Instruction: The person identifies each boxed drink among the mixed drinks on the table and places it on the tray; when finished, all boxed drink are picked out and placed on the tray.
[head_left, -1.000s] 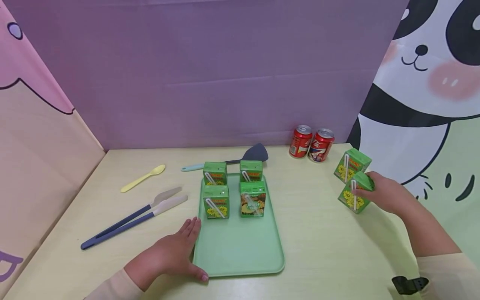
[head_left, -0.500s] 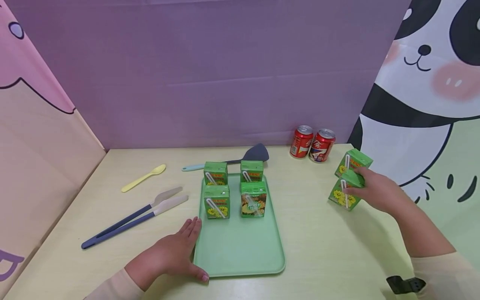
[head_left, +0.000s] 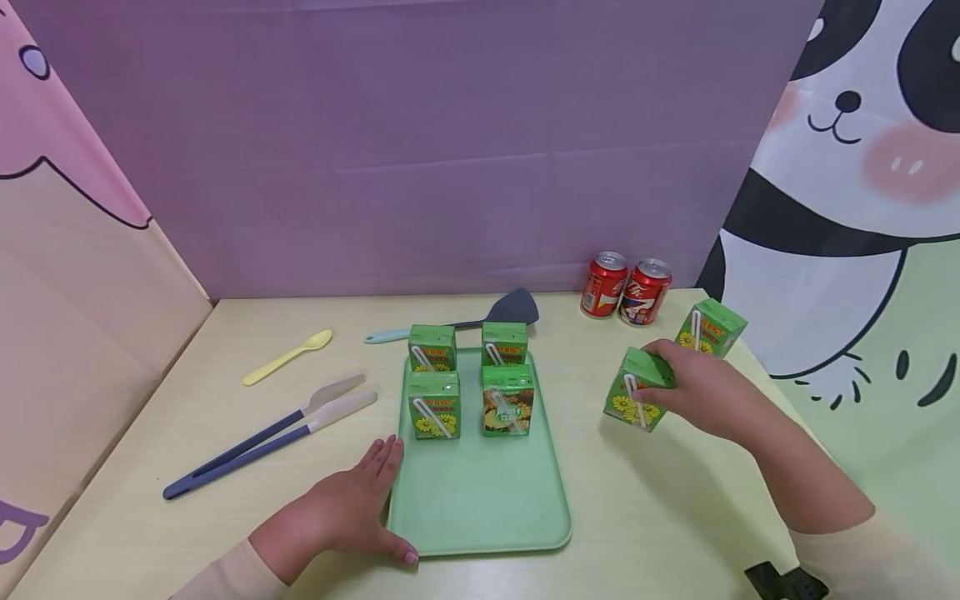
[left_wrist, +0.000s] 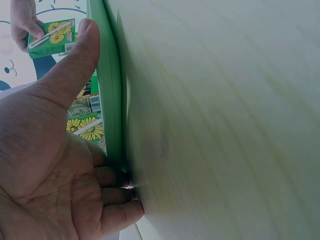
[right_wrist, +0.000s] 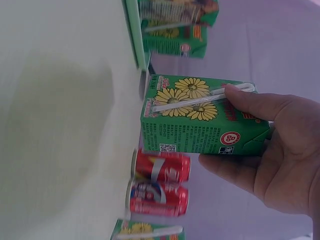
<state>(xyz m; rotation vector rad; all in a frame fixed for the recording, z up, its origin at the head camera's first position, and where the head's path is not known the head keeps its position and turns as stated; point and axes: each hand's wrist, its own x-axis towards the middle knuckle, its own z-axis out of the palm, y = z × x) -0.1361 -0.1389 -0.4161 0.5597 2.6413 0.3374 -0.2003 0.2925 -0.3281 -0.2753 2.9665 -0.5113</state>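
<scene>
My right hand (head_left: 701,390) grips a green juice box (head_left: 637,390) with yellow flowers and a white straw on its front. In the right wrist view this juice box (right_wrist: 200,115) is off the table, the thumb on its straw side and fingers on another side. Several similar juice boxes (head_left: 434,406) stand in two rows on the far half of a light green tray (head_left: 480,500). My left hand (head_left: 352,508) rests at the tray's left edge, thumb near the front corner and fingers straight. Behind my right hand stands one more juice box (head_left: 712,325).
Two red cans (head_left: 603,285) stand at the back right of the table. A spatula (head_left: 512,308) lies behind the tray. To the left are a yellow spoon (head_left: 288,357) and blue-handled tongs (head_left: 262,442).
My right hand has lifted the juice box and carried it left toward the tray, away from the other box on the right. The left hand has stayed at the tray edge.
</scene>
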